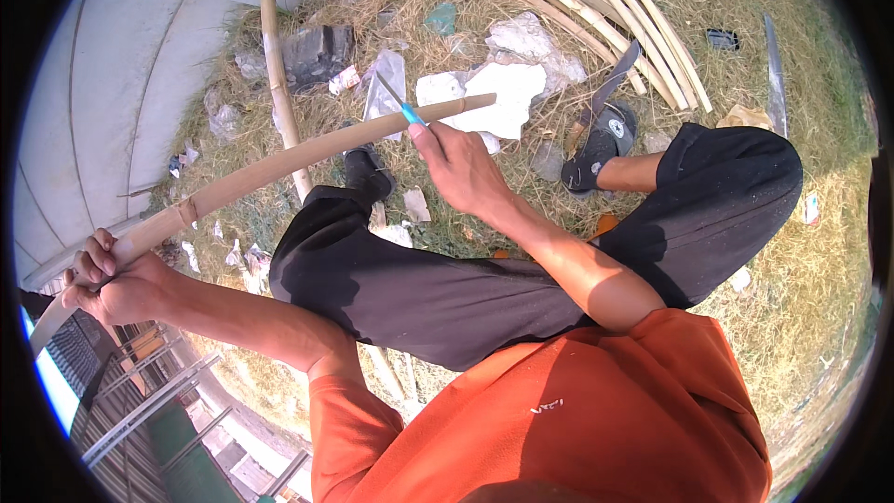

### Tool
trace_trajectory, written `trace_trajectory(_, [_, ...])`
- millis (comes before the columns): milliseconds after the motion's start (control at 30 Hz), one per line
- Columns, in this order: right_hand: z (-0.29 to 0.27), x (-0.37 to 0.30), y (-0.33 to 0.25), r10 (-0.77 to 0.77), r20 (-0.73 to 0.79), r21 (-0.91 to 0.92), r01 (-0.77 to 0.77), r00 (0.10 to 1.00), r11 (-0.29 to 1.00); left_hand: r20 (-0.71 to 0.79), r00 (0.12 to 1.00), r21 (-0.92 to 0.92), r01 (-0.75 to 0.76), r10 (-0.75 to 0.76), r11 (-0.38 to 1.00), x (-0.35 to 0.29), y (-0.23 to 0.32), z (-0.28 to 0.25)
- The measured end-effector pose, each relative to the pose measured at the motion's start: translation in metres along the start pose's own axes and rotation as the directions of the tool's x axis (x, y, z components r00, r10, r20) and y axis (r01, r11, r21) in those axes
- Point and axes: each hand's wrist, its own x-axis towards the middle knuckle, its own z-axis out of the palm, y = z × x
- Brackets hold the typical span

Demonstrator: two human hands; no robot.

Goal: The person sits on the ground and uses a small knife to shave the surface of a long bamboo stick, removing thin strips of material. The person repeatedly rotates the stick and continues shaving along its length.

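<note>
A long bamboo strip [279, 163] ran across the upper left of the frame, its axis rising from lower left to upper centre, bowed slightly by the lens. My left hand [112, 284] was clamped round its lower end at the left edge, fingers curled over the strip. My right hand [456, 168] sat just below its far end, pinching a small blue-handled blade [400, 102] whose tip touched the strip near that end; the hand was closed on the tool. So the hands were well apart, one at each end, with the right the nearer to the free tip and the left anchoring the butt.

Below the strip lay my legs in black trousers [419, 279], crossed over dry grass [819, 251]. A black sandal [601, 144] showed at upper right of centre. Behind it, a bundle of split bamboo [615, 9] fanned toward the top edge. One bamboo pole [279, 84] lay upright in the frame, passing behind the strip. White scraps [507, 93] littered the grass beyond the blade.
</note>
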Motion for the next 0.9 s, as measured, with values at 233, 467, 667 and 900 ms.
trace_trajectory(233, [0.013,-0.04,-0.06,-0.191,0.086,0.038,0.189,0.978,0.981,0.12,0.993,-0.148,0.009,0.009,0.989,-0.012,0.021,0.006])
trace_trajectory(467, [-0.019,-0.021,0.031,0.271,-0.011,-0.236,-0.265,0.963,0.935,0.112,0.994,-0.185,0.02,0.001,0.983,-0.015,0.024,0.005])
trace_trajectory(667, [-0.005,-0.036,-0.033,-0.193,0.113,-0.019,0.196,0.975,0.98,0.173,0.985,-0.223,0.047,-0.008,0.974,-0.011,0.023,0.005])
trace_trajectory(900, [-0.019,0.009,0.1,0.345,-0.053,-0.194,-0.348,0.937,0.917,0.194,0.981,-0.278,0.03,0.025,0.96,-0.007,0.021,0.008])
